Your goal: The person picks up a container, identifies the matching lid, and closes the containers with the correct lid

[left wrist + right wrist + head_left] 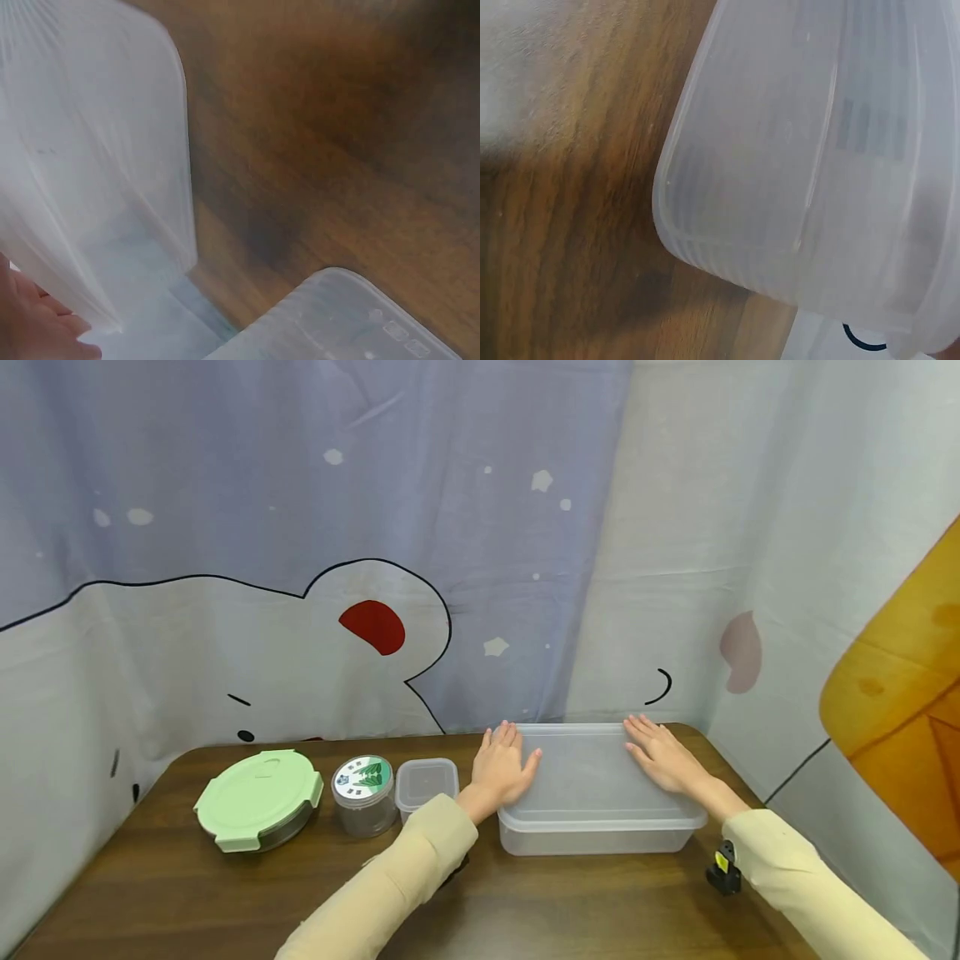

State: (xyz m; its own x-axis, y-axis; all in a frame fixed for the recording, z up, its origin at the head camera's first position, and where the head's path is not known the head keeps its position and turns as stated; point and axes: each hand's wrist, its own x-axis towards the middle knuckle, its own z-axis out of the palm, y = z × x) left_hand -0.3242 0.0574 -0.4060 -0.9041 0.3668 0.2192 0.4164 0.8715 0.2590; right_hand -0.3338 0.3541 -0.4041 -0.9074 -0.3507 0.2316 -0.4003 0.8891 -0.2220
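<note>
A large translucent plastic food box (600, 842) with a flat lid (581, 777) stands on the right part of the table. My left hand (501, 774) lies at the lid's left edge, fingers extended toward the back and thumb spread over the lid. On the opposite side my right hand (663, 758) rests along the lid's right edge, its fingers straight and pointing to the back. The left wrist view shows the box wall (105, 150) with a few fingertips at the lower left. In the right wrist view the box side (757, 150) fills the right half.
Left of the box stands a small square clear container (426, 779). Beside it is a round clear jar (365, 806) with a printed lid, then a round container with a green clip lid (258, 789). A patterned curtain (517, 568) hangs behind the wooden table (525, 910).
</note>
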